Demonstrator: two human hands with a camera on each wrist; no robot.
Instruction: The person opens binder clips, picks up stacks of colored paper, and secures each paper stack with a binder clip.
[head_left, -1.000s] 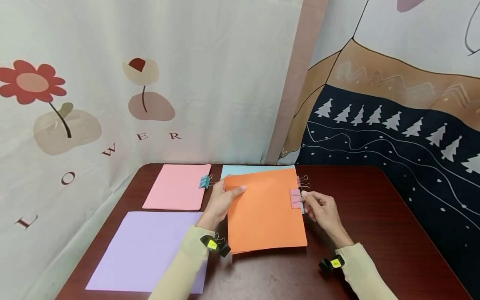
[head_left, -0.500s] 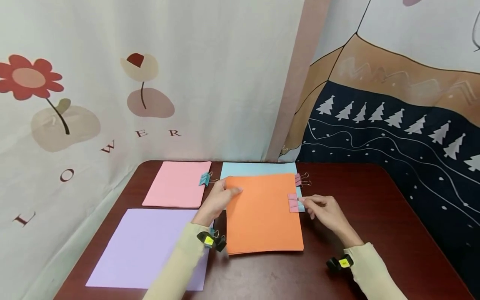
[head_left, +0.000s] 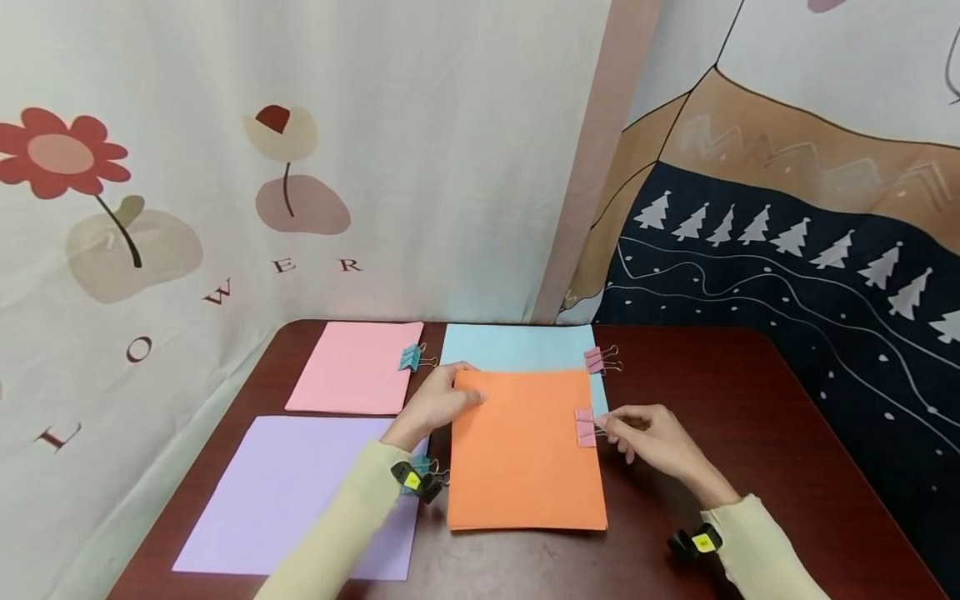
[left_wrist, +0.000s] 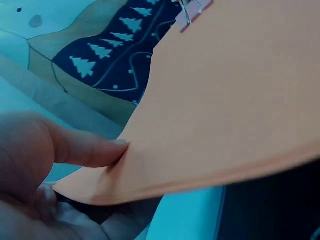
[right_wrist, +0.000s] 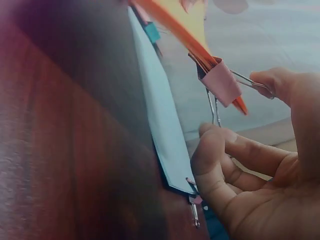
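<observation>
My left hand point(head_left: 433, 408) pinches the upper left corner of a stack of orange paper point(head_left: 525, 462), thumb on top and fingers beneath. In the left wrist view the sheets bow slightly from that grip. A pink binder clip point(head_left: 584, 427) sits on the stack's right edge, its body clamped over the sheets. My right hand point(head_left: 660, 442) holds the clip by its wire handles; in the right wrist view the thumb is at one handle point(right_wrist: 252, 84) and the fingertips are at the other, with the handles spread apart. The orange stack is held above the table, partly over the light blue paper point(head_left: 517, 346).
Another pink binder clip point(head_left: 597, 361) is on the blue paper's right edge. Pink paper point(head_left: 356, 367) with a teal binder clip point(head_left: 409, 357) lies at the back left. Purple paper point(head_left: 292, 500), also with a teal clip point(head_left: 417, 471), lies at front left on the dark red table point(head_left: 750, 400).
The orange stack, with its pink clip, has come down and toward me in both hands, baring more of the blue paper. Both hands keep their hold.
</observation>
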